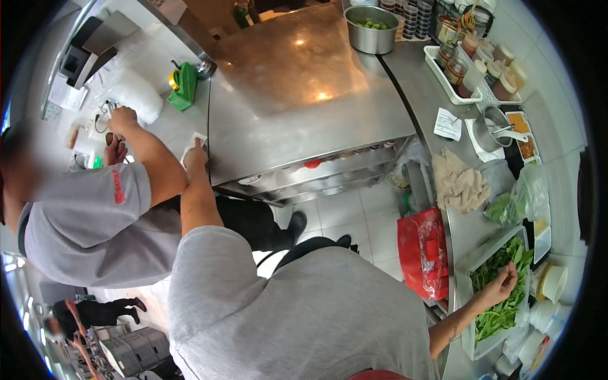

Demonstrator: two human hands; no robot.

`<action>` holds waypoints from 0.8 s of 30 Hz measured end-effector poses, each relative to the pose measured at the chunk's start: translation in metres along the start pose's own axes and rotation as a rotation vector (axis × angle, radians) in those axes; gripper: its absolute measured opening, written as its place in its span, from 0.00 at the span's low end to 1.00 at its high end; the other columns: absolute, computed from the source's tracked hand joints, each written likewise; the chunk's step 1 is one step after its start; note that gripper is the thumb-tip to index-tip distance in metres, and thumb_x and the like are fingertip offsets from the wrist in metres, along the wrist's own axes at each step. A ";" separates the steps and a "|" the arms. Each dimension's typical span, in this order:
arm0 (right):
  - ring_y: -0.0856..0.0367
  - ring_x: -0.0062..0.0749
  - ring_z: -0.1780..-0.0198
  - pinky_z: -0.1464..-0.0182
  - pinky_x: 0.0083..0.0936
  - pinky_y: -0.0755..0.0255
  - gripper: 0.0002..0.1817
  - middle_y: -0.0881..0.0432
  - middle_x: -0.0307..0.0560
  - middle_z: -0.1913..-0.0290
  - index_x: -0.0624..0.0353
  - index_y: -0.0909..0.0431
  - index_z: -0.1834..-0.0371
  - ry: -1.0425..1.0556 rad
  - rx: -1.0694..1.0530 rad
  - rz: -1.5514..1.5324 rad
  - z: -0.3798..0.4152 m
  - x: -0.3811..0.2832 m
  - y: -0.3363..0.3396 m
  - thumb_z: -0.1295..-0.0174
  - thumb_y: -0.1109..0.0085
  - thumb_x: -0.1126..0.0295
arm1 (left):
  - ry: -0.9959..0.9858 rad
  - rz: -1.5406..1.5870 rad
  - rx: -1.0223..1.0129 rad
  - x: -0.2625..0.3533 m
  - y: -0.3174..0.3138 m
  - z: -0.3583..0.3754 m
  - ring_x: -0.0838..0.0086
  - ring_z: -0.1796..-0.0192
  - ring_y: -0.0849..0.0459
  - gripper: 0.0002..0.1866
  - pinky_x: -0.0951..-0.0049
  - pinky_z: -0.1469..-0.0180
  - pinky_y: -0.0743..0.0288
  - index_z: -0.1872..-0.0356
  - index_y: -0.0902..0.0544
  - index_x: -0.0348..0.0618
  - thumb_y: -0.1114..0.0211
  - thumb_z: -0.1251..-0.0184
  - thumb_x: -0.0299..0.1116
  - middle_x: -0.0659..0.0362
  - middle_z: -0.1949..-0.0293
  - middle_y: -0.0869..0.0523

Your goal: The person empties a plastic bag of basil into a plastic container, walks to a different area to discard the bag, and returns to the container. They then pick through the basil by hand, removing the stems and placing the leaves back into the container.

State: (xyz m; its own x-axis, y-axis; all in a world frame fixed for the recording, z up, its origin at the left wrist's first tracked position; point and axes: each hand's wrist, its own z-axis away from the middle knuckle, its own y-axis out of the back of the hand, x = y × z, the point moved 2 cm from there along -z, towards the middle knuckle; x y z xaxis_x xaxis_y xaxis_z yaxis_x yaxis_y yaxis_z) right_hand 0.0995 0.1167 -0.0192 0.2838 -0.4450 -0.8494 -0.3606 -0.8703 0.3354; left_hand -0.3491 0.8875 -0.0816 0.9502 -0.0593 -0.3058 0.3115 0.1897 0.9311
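in the head view, the person's right hand (501,283) is at the lower right of the frame, over a white tray (472,345) full of green leaves (500,304). the fingers (510,271) are pressed together on some of the leaves, so the hand is pinching the greens at the upper part of the tray. the tray lies on a steel counter (430,101) that runs along the right side of the frame.

the person's left hand (196,154) is at the middle left, stretched out far from the body. it rests on a small white card (195,139) at the edge of a big steel table (297,82). the fingers seem to lie flat on the card, but i cannot tell if they really grip it.

a co-worker in a grey shirt (95,221) stands at the left of the frame, just beside the person's left arm. the co-worker's hand (121,118) is at the upper left, near a white plastic bag (134,94) and a green tool (184,84).

at the top of the frame a steel bowl (372,30) with something green inside stands on the table. at the upper right there is a white basket (443,79) with jars. lower on the right counter lie a beige cloth (459,183) and a paper slip (448,123). a red bag (422,253) hangs at the counter's edge, left of the tray.
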 end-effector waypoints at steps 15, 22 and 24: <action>0.26 0.25 0.54 0.47 0.23 0.33 0.12 0.22 0.41 0.55 0.66 0.23 0.53 0.021 0.044 -0.076 0.003 -0.011 -0.003 0.33 0.45 0.69 | 0.005 0.041 0.107 0.009 0.014 0.039 0.52 0.50 0.17 0.23 0.54 0.52 0.22 0.34 0.37 0.57 0.50 0.30 0.35 0.46 0.48 0.18; 0.26 0.23 0.54 0.48 0.21 0.33 0.12 0.22 0.40 0.55 0.65 0.23 0.53 0.015 0.044 -0.106 0.005 -0.019 -0.004 0.32 0.45 0.68 | -0.082 0.164 0.216 0.002 -0.003 0.018 0.47 0.47 0.19 0.20 0.53 0.48 0.23 0.41 0.31 0.40 0.50 0.35 0.31 0.40 0.44 0.24; 0.26 0.22 0.54 0.48 0.20 0.33 0.12 0.22 0.40 0.55 0.65 0.23 0.52 0.005 0.039 -0.093 0.004 -0.015 -0.004 0.32 0.45 0.68 | -0.108 0.214 0.234 0.003 -0.006 0.019 0.45 0.47 0.20 0.20 0.52 0.47 0.24 0.42 0.31 0.38 0.52 0.35 0.32 0.37 0.44 0.25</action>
State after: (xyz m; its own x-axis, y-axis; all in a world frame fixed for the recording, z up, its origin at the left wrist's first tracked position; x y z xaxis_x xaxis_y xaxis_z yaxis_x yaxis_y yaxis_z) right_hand 0.0929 0.1274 -0.0098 0.3218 -0.3638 -0.8741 -0.3668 -0.8990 0.2391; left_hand -0.3482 0.8678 -0.0839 0.9850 -0.1487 -0.0876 0.0854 -0.0209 0.9961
